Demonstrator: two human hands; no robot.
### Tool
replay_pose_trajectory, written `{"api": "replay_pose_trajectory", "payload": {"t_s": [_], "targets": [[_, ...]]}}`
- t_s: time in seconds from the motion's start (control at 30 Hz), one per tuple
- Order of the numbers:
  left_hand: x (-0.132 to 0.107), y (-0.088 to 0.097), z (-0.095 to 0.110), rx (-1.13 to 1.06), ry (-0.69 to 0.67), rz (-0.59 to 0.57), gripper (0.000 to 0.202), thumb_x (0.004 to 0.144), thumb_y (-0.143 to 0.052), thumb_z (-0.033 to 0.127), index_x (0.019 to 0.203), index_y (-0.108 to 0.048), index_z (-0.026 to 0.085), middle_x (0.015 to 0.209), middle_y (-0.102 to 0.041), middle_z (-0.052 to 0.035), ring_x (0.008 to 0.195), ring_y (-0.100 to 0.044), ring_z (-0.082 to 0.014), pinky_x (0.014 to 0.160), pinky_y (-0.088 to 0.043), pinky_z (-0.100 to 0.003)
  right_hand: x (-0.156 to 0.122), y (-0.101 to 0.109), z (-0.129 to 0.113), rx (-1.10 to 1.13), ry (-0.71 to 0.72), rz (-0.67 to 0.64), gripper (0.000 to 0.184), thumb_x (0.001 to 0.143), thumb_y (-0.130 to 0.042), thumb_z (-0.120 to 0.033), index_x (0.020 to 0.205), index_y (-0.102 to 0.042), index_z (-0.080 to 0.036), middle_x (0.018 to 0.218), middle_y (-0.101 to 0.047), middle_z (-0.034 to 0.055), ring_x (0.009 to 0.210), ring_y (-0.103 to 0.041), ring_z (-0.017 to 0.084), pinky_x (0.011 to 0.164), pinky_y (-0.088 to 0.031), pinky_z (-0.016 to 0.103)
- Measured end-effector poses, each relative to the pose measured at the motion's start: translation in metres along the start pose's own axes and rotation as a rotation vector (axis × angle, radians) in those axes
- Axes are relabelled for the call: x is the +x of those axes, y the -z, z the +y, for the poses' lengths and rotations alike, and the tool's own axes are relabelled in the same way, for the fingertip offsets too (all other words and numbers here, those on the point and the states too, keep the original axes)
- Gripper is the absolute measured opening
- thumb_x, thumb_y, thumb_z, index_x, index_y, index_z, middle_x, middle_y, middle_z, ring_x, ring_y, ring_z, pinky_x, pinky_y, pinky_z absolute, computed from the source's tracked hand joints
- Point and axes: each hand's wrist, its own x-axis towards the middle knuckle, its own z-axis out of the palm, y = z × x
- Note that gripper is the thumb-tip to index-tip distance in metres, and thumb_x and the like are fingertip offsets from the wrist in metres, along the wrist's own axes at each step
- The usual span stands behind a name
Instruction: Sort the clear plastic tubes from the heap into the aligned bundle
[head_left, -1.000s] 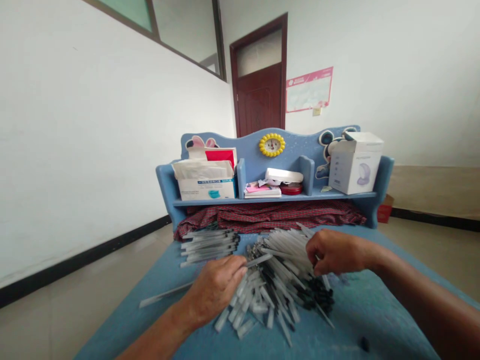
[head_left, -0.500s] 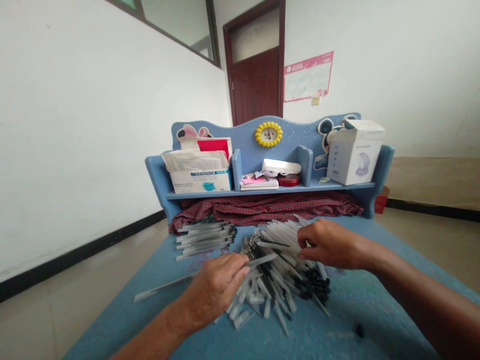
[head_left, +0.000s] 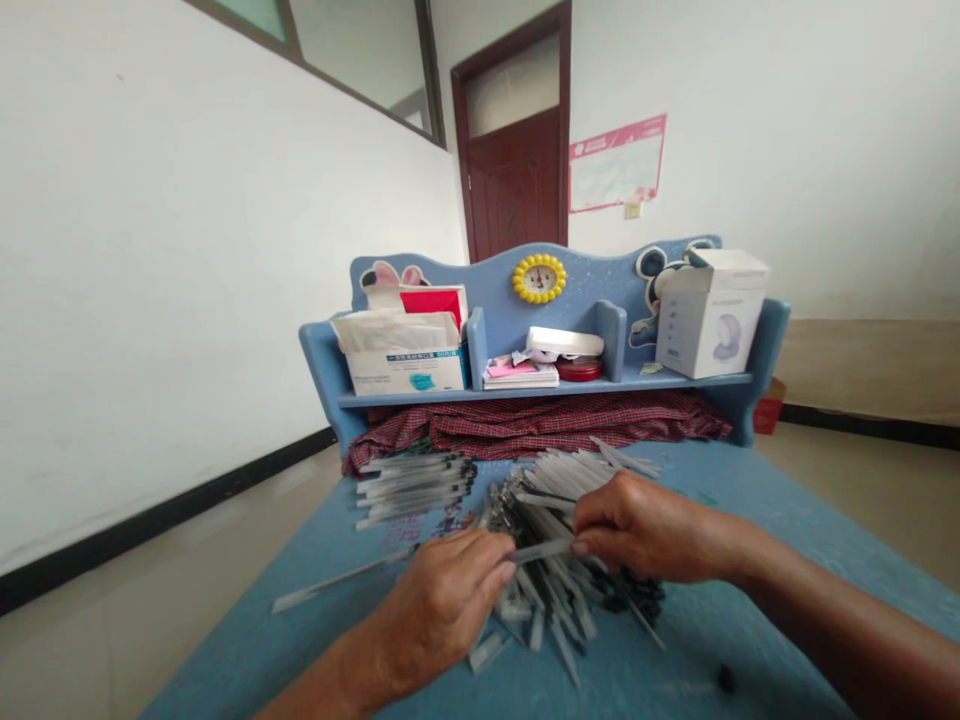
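Observation:
My left hand (head_left: 457, 590) is closed around one end of a frosted pen barrel (head_left: 541, 551), which points right above the heap. At the barrel's other end, the fingers of my right hand (head_left: 637, 525) are pinched together; whether they also hold something small is hidden. Beneath both hands spreads a loose heap of frosted pen barrels (head_left: 566, 640), some with dark parts inside. Black pen caps (head_left: 649, 598) lie partly covered by my right hand. Beyond my left hand is a neat row of pens (head_left: 409, 490) with dark tips.
A single pen (head_left: 330, 585) lies left of my left hand on the blue table (head_left: 247, 660). One black cap (head_left: 726, 679) sits near the front right. Behind are a checked cloth (head_left: 525, 425) and a shelf holding a mask box (head_left: 405, 370) and a white carton (head_left: 709, 320).
My right hand has come left and down to the free end of the pen barrel in my left hand. My left hand has shifted slightly right and down in view.

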Motion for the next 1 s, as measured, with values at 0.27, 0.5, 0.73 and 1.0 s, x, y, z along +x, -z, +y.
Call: {"api": "replay_pose_trajectory", "payload": {"t_s": [0.27, 0.5, 0.73, 1.0], "targets": [[0.001, 0.005, -0.013, 0.018, 0.010, 0.046, 0.015, 0.093, -0.040, 0.018, 0.096, -0.056, 0.016, 0.074, -0.064, -0.0021, 0.067, -0.062, -0.0129, 0.063, -0.047, -0.021, -0.003, 0.014, 0.013, 0.173, -0.060, 0.007, 0.015, 0.078, -0.051, -0.016, 0.063, -0.054, -0.015, 0.053, -0.048, -0.0051, 0.047, -0.043, 0.005, 0.044, -0.029, 0.015], [-0.004, 0.019, -0.046, 0.062, 0.175, 0.057, 0.020, 0.091, -0.042, 0.023, 0.090, -0.060, 0.017, 0.077, -0.067, -0.0016, 0.068, -0.063, -0.0121, 0.065, -0.049, -0.020, -0.022, 0.056, 0.023, 0.250, -0.221, 0.094, 0.020, 0.081, -0.049, -0.027, 0.065, -0.052, -0.016, 0.057, -0.054, -0.0022, 0.044, -0.048, 0.007, 0.042, -0.035, 0.018], [-0.006, 0.015, -0.053, 0.076, 0.276, 0.036, 0.022, 0.090, -0.042, 0.022, 0.084, -0.062, 0.018, 0.073, -0.067, -0.0009, 0.065, -0.062, -0.0120, 0.064, -0.048, -0.021, -0.008, 0.039, 0.028, -0.232, -0.153, 0.191, 0.022, 0.076, -0.046, -0.016, 0.056, -0.055, -0.015, 0.051, -0.045, -0.0036, 0.049, -0.037, 0.007, 0.048, -0.026, 0.022], [-0.005, 0.010, -0.036, 0.055, 0.235, -0.011, 0.021, 0.091, -0.041, 0.020, 0.088, -0.061, 0.016, 0.074, -0.065, -0.0026, 0.068, -0.062, -0.0130, 0.066, -0.048, -0.022, -0.005, 0.032, 0.034, -0.469, -0.251, 0.103, 0.019, 0.081, -0.052, -0.025, 0.073, -0.068, -0.018, 0.068, -0.066, 0.0036, 0.059, -0.054, 0.012, 0.054, -0.028, 0.023]]}}
